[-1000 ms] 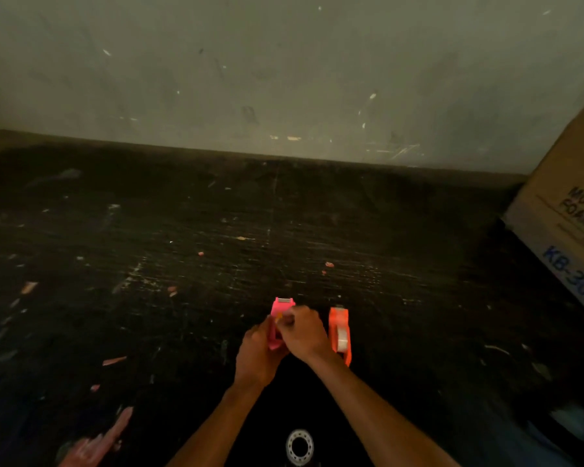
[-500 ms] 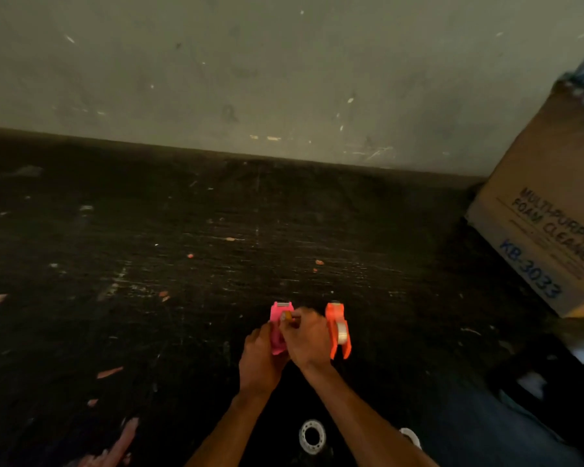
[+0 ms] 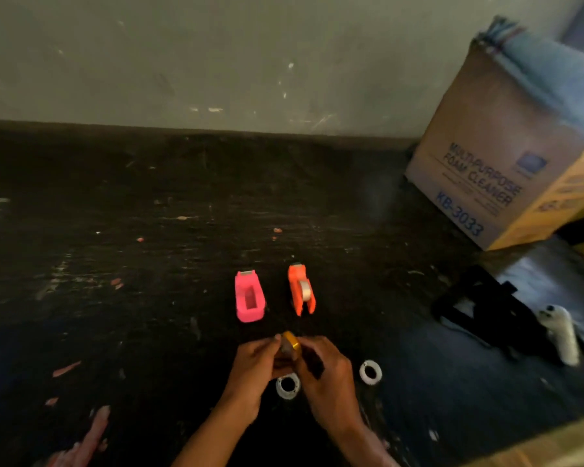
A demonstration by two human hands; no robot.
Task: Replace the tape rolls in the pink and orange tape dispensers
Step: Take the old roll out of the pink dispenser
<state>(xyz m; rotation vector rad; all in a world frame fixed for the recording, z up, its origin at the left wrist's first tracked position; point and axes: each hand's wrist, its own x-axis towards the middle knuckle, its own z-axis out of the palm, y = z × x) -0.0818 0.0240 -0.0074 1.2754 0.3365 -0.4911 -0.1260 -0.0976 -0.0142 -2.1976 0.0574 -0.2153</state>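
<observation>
The pink tape dispenser [image 3: 249, 295] stands on the dark table with its roll slot empty. To its right the orange tape dispenser [image 3: 300, 289] holds a whitish roll. Nearer to me, my left hand [image 3: 252, 368] and my right hand [image 3: 325, 371] pinch a small yellowish tape roll [image 3: 290, 343] together, just in front of the two dispensers. One white tape roll [image 3: 287, 385] lies flat under my hands, partly hidden by them. A second white tape roll [image 3: 370, 372] lies to the right of my right hand.
A cardboard box [image 3: 493, 170] marked as foam cleaner stands at the back right against the wall, with a blue cloth on top. A black object [image 3: 486, 308] and a white item [image 3: 560, 335] lie at the right. Paint flecks mark the dark table [image 3: 115, 247].
My hands have pulled back from the pink dispenser toward me, and a yellowish roll is now between them. The pink dispenser's slot shows empty. The view has shifted right, showing a second white roll.
</observation>
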